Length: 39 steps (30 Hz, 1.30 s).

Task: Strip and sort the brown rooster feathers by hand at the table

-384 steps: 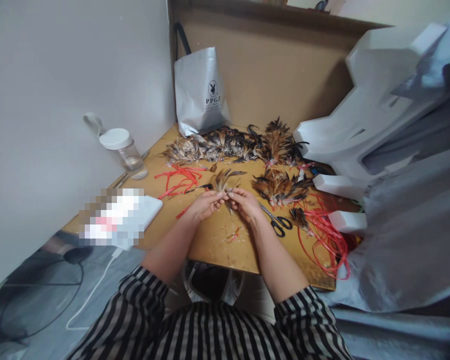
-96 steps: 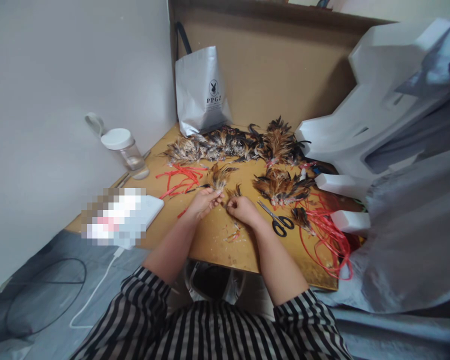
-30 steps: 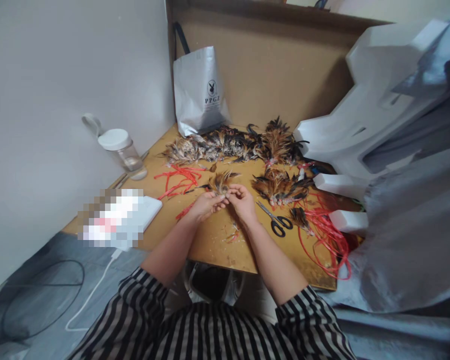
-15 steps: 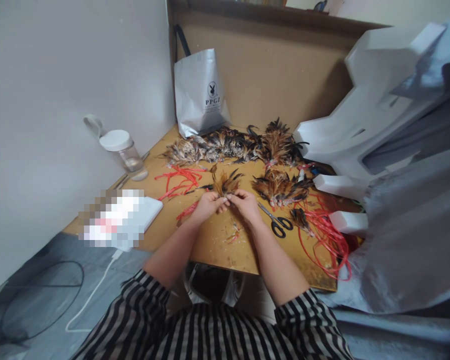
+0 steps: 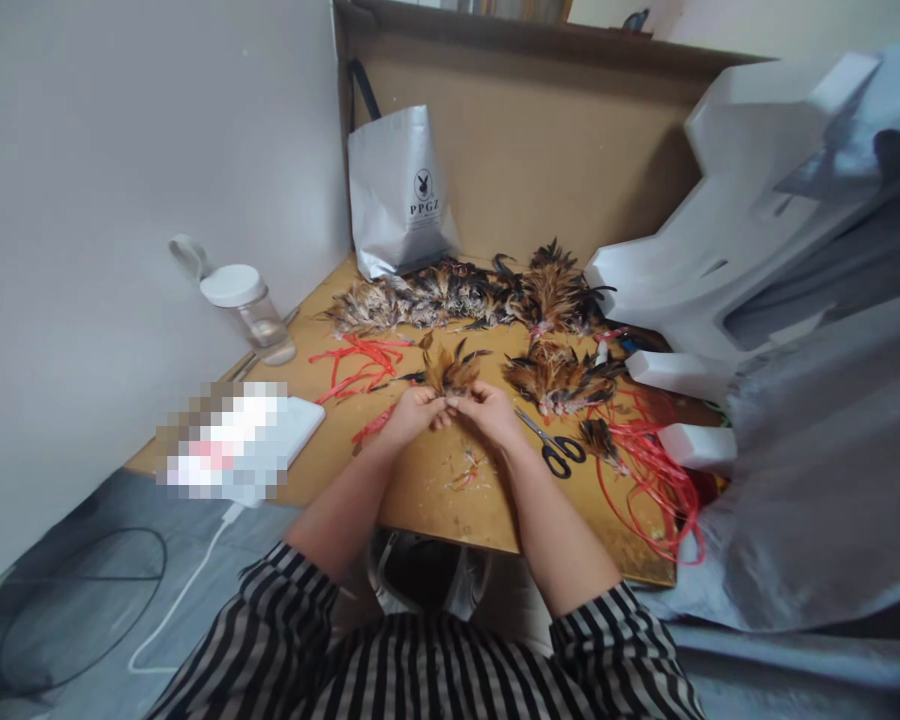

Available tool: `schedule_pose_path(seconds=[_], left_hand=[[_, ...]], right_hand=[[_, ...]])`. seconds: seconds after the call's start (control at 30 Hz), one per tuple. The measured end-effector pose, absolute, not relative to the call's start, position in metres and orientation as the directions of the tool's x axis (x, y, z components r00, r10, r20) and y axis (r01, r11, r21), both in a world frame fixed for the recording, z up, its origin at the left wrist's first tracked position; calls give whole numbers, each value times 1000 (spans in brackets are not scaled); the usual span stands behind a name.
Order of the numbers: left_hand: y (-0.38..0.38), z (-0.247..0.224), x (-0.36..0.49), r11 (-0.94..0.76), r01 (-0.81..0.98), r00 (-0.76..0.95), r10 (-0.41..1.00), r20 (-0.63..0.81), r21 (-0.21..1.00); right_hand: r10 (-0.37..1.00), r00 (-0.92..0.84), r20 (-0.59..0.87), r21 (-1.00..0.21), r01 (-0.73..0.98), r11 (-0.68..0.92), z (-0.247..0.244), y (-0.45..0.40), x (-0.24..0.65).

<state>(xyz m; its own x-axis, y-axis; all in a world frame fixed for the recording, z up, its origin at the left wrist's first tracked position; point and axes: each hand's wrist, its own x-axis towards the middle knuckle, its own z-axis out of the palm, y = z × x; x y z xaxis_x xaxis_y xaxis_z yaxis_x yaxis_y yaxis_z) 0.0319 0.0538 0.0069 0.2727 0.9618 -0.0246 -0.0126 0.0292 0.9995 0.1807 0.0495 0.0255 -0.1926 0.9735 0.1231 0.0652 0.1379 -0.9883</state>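
My left hand (image 5: pixel 418 413) and my right hand (image 5: pixel 486 408) meet over the middle of the table, both closed on the base of a small bunch of feathers (image 5: pixel 450 368). Its brown and black tips fan out upward, away from me. My fingers cover the quill ends. Beside my right hand lie black-handled scissors (image 5: pixel 553 440). Red plastic strips (image 5: pixel 364 362) spread to the left of my left hand. Feather scraps (image 5: pixel 469 470) are scattered on the table just below my hands.
A row of feathers (image 5: pixel 442 295) lies along the back, before a silver bag (image 5: pixel 397 190). More feather bunches (image 5: pixel 562 378) and tangled red strips (image 5: pixel 656 465) are at right, beside white foam pieces (image 5: pixel 675 375). A lidded bottle (image 5: pixel 251 310) and a white device (image 5: pixel 304 425) stand left.
The feather bunch has spread slightly wider and tilted a little in my fingers. Both hands stay in nearly the same place, and the view has shifted slightly.
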Motion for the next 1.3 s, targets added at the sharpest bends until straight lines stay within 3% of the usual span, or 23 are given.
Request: schedule_pose_path(seconds=[0.3,0.87,1.3], left_hand=[[49,8,36,-102,76,244,966,80,992],[47,13,34,18,-65,405,914,10,998],[53,4,31,-38,2,321,946,36,999]], right_hand=[[976,-104,191,-949,233,210,24,47,174],[971,-178,163,-984,46,173,34,50,184],[968,-222,119,-992,8,124,40,45,183]])
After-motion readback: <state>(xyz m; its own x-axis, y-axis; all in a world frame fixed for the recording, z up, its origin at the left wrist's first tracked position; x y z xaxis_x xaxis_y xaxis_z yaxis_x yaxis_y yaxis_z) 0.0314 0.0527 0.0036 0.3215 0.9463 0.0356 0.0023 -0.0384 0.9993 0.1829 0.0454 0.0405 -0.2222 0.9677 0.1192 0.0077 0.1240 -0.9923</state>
